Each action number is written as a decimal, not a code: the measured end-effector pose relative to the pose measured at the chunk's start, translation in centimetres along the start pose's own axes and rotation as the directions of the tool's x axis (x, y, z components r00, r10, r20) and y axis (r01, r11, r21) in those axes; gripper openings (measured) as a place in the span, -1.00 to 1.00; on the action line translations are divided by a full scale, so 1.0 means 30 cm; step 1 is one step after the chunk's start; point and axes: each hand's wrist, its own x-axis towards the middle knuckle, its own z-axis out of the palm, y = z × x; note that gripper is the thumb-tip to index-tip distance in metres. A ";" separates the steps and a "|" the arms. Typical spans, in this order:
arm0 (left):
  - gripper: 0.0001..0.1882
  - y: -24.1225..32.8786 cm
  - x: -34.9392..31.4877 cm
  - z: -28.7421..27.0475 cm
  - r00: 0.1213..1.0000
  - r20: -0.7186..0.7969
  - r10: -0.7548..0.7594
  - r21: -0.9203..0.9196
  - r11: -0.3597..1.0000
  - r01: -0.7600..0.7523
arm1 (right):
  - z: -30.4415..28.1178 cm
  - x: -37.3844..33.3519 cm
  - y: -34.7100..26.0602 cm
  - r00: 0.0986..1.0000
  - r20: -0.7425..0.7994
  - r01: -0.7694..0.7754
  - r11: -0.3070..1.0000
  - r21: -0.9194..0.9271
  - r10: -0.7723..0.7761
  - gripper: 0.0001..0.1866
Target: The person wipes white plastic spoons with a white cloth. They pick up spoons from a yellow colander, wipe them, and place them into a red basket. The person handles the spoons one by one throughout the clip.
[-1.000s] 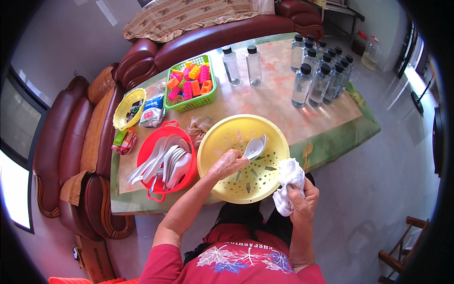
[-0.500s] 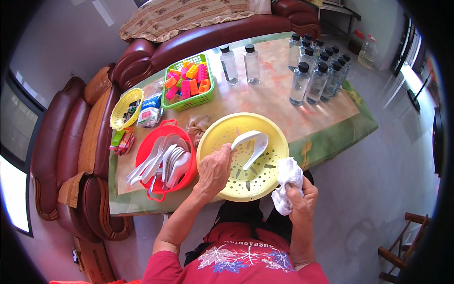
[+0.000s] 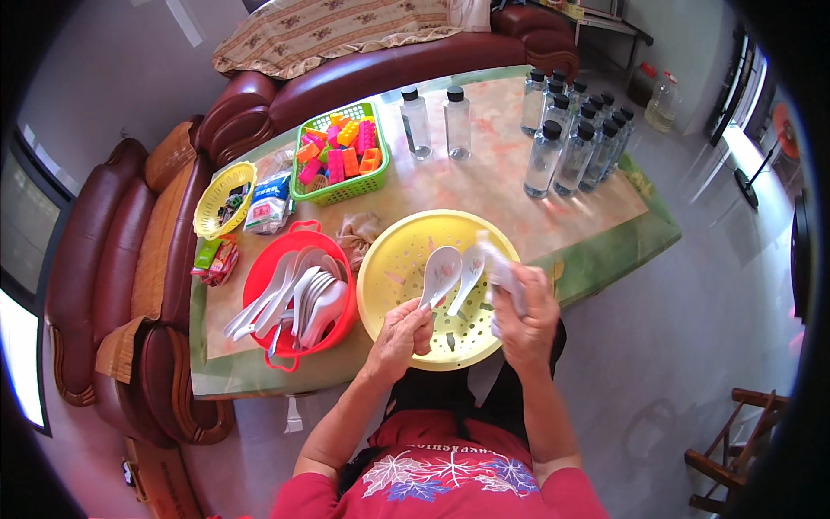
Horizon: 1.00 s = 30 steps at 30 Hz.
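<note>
My left hand [image 3: 401,339] grips the handle of a white soup spoon [image 3: 442,270] with a small floral print, its bowl up and its hollow facing me. The spoon is over a yellow perforated colander [image 3: 380,259]. Beside it, a second white spoon [image 3: 469,278] lies in the colander, its handle pointing towards me. A crumpled white cloth [image 3: 504,275] is clasped in my right hand [image 3: 529,322], over the colander's right side and slightly smeared by motion. To the left, a red basket [image 3: 344,322] with handles contains several white spoons [image 3: 303,294].
Behind stand a green basket [image 3: 347,192] of colourful toy bricks, a yellow basket [image 3: 206,221], a plastic packet [image 3: 270,203] and snack packs [image 3: 216,259]. Several capped clear bottles [image 3: 545,160] occupy the table's far right; two more bottles [image 3: 457,125] stand mid-back. A brown cloth [image 3: 357,233] lies near the colander.
My left hand has drawn the spoon nearer and turned its hollow towards me, apart from the other spoon. My right hand has brought the cloth up and left over the colander.
</note>
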 end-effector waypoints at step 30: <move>-0.63 -0.051 -0.028 0.055 0.976 -0.069 0.205 0.069 0.977 -0.200 | 0.182 0.043 0.015 0.899 0.263 0.438 0.744 -0.505 -0.351 -0.72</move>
